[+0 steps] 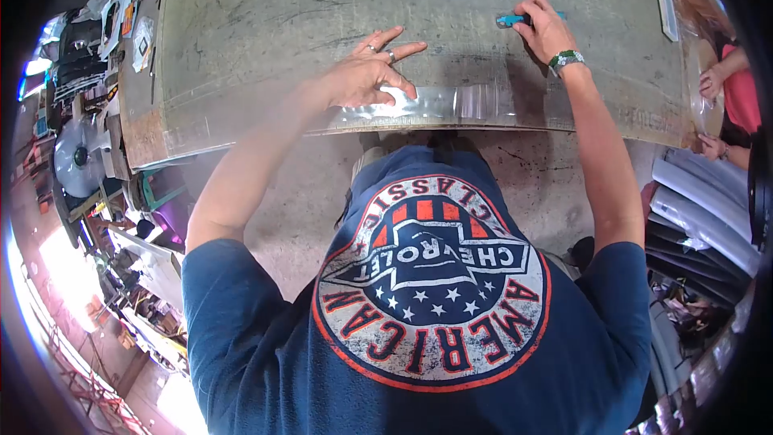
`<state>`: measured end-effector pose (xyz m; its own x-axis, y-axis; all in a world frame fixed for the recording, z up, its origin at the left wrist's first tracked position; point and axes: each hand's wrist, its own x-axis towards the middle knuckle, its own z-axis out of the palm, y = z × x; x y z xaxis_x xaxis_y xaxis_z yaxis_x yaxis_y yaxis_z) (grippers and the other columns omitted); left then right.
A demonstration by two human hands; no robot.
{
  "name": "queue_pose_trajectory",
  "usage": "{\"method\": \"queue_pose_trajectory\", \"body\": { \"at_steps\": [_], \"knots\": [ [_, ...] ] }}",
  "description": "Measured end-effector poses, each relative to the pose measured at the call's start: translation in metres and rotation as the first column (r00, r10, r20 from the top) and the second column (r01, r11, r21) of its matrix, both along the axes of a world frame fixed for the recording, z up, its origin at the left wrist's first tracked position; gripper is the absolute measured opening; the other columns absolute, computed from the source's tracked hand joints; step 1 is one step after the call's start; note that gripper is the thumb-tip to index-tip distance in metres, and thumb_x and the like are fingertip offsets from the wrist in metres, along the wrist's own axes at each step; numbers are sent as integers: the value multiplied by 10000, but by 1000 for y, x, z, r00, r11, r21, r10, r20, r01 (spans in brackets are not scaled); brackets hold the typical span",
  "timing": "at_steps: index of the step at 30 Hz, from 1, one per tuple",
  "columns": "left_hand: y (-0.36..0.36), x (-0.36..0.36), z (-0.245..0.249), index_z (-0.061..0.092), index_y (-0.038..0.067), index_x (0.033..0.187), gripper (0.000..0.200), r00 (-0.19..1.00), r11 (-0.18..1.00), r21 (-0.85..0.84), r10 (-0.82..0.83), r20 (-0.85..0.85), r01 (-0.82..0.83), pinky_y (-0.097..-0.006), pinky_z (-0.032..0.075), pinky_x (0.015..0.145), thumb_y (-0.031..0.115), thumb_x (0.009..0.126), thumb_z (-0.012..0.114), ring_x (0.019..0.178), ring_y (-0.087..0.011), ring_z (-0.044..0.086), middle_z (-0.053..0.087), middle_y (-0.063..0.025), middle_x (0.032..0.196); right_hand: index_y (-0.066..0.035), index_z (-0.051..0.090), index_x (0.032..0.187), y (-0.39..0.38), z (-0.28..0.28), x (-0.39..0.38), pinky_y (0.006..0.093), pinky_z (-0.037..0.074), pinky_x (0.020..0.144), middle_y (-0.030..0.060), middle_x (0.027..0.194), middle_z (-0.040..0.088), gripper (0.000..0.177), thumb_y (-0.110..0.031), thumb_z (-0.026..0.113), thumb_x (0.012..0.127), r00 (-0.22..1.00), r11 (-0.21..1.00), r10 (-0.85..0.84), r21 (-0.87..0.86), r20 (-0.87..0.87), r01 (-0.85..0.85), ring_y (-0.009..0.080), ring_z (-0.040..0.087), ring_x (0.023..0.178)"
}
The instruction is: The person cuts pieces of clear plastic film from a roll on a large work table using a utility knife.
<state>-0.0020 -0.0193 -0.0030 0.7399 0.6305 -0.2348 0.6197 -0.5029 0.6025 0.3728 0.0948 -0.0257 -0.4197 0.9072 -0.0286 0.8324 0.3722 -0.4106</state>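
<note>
My right hand (546, 31) is closed around a teal-and-black utility knife (507, 21), low over the worn green tabletop, and its front end points left. My left hand (374, 71) has its fingers spread, two of them with rings. The thumb side of that hand rests at a strip of clear, shiny plastic (439, 103) lying along the table's near edge. Part of the strip is hidden under this hand and wrist.
The large scuffed table (266, 16) spans the view ahead. A white-framed flat piece (667, 11) lies at its right end, near another person's hands (712, 80). Rolls of sheet material (704, 209) are stacked at right. A fan (79, 155) stands at left among clutter.
</note>
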Motion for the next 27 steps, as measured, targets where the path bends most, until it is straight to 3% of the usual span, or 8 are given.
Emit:
{"method": "queue_pose_trajectory", "body": {
  "at_steps": [2, 3, 7, 14, 15, 18, 22, 27],
  "knots": [
    [1, 0, -2, 796, 343, 1147, 486, 1000, 1000, 21, -3, -8, 3, -547, 174, 1290, 157, 703, 867, 1602, -338, 95, 254, 70, 1717, -109, 630, 1115, 12, 5, 8, 504, 517, 813, 127, 1187, 638, 208, -176, 724, 941, 996, 997, 71, -30, 46, -70, 413, 629, 959],
    [0, 1, -3, 796, 343, 1147, 488, 1000, 1000, 30, -6, -12, 7, -544, 178, 1291, 158, 701, 868, 1602, -338, 100, 258, 70, 1716, -90, 615, 1054, 18, 5, 10, 438, 508, 746, 94, 1014, 676, 213, -216, 745, 941, 988, 992, 122, -29, 91, -120, 330, 630, 831],
    [1, 1, -1, 798, 325, 1135, 464, 1000, 1000, 15, -8, -16, 8, -546, 185, 1291, 158, 708, 866, 1599, -350, 105, 264, 64, 1714, -57, 651, 1053, -9, 50, -8, 278, 471, 695, -5, 845, 643, 341, -353, 778, 942, 935, 982, -70, -191, -348, 2, 102, 531, 734],
    [2, -4, -11, 788, 348, 1146, 450, 998, 996, 70, -52, 23, 50, -584, 128, 1290, 184, 735, 865, 1597, -375, 93, 258, 58, 1717, -24, 720, 1076, -61, 38, -7, 259, 502, 696, -16, 934, 687, 451, -467, 672, 1002, 617, 892, -451, -338, -645, 299, 77, 598, 815],
    [2, -4, -9, 787, 352, 1149, 453, 998, 996, 74, -54, 19, 53, -590, 121, 1288, 185, 736, 866, 1598, -377, 91, 257, 56, 1718, -13, 741, 1044, -63, 32, -13, 267, 518, 702, 15, 912, 717, 517, -517, 625, 1015, 637, 891, -424, -171, -644, 421, 95, 636, 793],
    [0, -5, -13, 786, 363, 1155, 454, 998, 995, 85, -55, 23, 53, -607, 112, 1284, 186, 745, 868, 1597, -382, 86, 253, 47, 1719, -3, 756, 988, -69, 29, -5, 276, 527, 694, 41, 857, 737, 574, -554, 598, 1015, 674, 695, -693, -485, -256, 531, 115, 658, 743],
    [1, -8, -15, 785, 378, 1160, 447, 998, 993, 99, -61, 31, 57, -620, 106, 1281, 198, 759, 868, 1595, -392, 89, 249, 31, 1721, 14, 762, 950, -140, 65, -25, 281, 529, 700, 56, 829, 746, 611, -544, 533, 1051, 613, 751, -655, -475, -443, 459, 123, 676, 746],
    [2, -8, -21, 787, 371, 1163, 459, 997, 994, 95, -59, 51, 53, -610, 103, 1284, 191, 751, 878, 1591, -401, 106, 249, 25, 1721, 36, 743, 996, -256, 72, -106, 284, 536, 705, 91, 938, 761, 342, -246, 568, 1079, 567, 863, -500, -428, -655, 267, 129, 693, 800]
  ]
}}
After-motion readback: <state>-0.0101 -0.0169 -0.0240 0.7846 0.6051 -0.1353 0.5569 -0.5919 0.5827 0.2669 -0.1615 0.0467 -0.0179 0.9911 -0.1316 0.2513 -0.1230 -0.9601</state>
